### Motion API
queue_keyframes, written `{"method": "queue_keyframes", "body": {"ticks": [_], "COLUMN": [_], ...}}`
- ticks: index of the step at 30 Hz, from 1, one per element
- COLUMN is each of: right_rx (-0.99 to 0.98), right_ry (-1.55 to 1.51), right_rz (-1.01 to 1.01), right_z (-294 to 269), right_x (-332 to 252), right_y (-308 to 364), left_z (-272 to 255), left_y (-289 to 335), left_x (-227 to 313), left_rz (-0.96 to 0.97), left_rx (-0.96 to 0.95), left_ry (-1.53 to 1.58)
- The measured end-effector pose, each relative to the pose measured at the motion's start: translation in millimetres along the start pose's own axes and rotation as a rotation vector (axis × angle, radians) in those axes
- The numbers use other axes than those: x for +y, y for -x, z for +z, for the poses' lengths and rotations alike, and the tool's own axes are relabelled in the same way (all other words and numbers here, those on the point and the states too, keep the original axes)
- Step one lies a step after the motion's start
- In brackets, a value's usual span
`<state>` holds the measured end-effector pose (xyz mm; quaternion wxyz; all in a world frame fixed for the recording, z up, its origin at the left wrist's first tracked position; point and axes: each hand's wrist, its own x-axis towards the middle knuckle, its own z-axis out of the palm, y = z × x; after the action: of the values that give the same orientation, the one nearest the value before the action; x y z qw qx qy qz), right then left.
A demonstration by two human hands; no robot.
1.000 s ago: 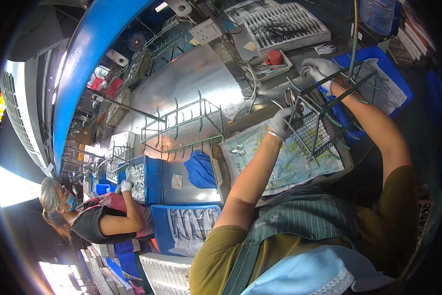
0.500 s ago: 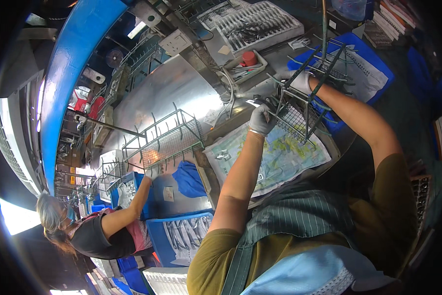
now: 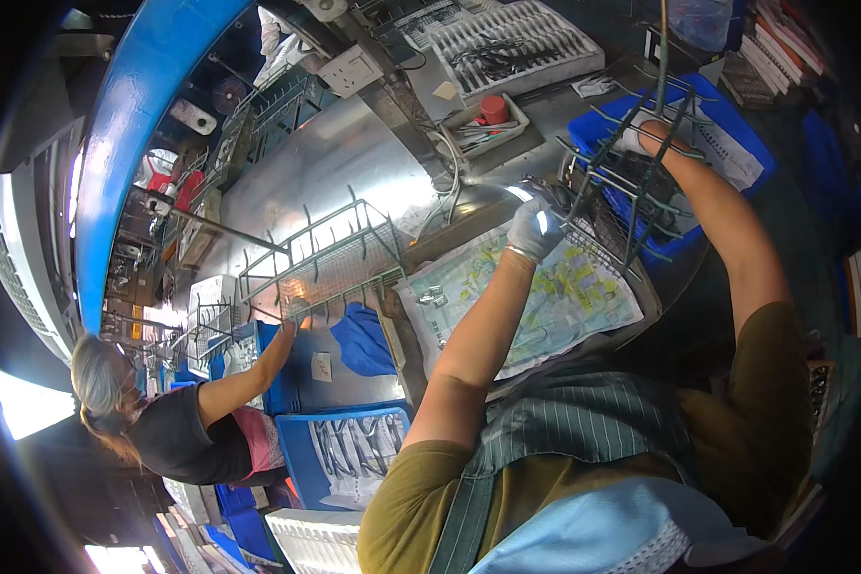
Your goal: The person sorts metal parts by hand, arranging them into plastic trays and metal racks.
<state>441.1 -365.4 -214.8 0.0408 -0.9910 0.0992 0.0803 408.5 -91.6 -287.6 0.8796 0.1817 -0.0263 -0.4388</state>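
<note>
My left hand (image 3: 534, 232), in a pale glove, is closed around a small shiny metal piece (image 3: 520, 194) whose exact kind I cannot make out. It is beside the lower left of a green-coated wire rack (image 3: 631, 204) with projecting prongs, above the table edge. My right hand (image 3: 633, 140), gloved too, reaches behind the upper bars of that rack, over a blue bin (image 3: 763, 158). Bars and the angle hide its fingers. Below my left hand lies a printed, flower-patterned sheet (image 3: 583, 311) with a few small metal pieces (image 3: 432, 296) on it.
A co-worker (image 3: 177, 430) at the left handles another wire rack (image 3: 330, 253) on the metal table (image 3: 392, 196). Beyond my hands are a white tray of metal pieces (image 3: 507, 57) and a small box (image 3: 521, 134) with a red cup. A blue crate (image 3: 291, 435) stands lower left.
My right hand has moved right, from the rack's upper left to behind its upper bars. My left hand has shifted slightly right with the metal piece. The rack has swung a little right.
</note>
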Motion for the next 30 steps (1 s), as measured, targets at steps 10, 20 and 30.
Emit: {"method": "queue_keyframes", "body": {"ticks": [10, 20, 30], "right_rx": [0.450, 0.055, -0.725], "right_ry": [-0.256, -0.055, -1.141], "right_rz": [-0.341, -0.164, -0.582], "right_z": [17.5, -15.8, 22.5], "right_x": [23.0, 39.0, -139.5], "right_y": [-28.4, 95.1, 180.8], "left_z": [3.0, 10.6, 62.2], "left_y": [10.6, 109.4, 300.1], "left_x": [-13.7, 31.5, 20.1], "left_rz": [0.109, 0.220, 0.603], "left_rx": [0.064, 0.377, 0.510], "left_ry": [-0.491, -0.162, -0.574]}}
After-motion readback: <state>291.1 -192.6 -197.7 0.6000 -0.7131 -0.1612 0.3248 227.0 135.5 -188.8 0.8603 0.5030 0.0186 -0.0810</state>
